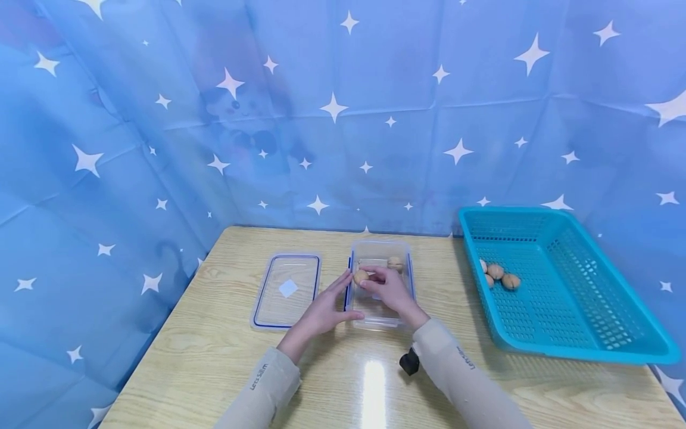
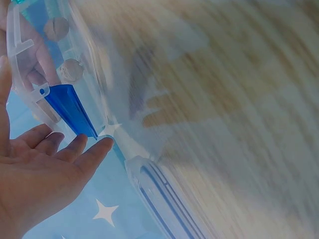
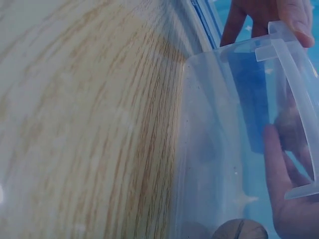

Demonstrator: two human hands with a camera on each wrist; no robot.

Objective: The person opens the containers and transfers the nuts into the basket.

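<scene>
A clear plastic box (image 1: 379, 322) with blue side latches stands uncovered on the table. My right hand (image 1: 390, 290) reaches over it and pinches a walnut (image 1: 361, 277) between thumb and fingertips, near the left rim. Along the box's left side, my left hand (image 1: 325, 311) spreads its relaxed fingers, fingertips close to that walnut and thumb at the front left corner. In the left wrist view, its fingers lie beside the blue latch (image 2: 72, 109). Another walnut (image 1: 395, 263) lies at the back of the box; the right wrist view shows a walnut (image 3: 240, 230) through the wall.
Left of the box, the clear lid (image 1: 262, 310) with a blue seal lies flat. A turquoise plastic basket (image 1: 563, 310) at the right holds several walnuts (image 1: 495, 271) at its left side. Under my right sleeve sits a small black object (image 1: 409, 361). A starry blue curtain (image 1: 375, 149) hangs behind.
</scene>
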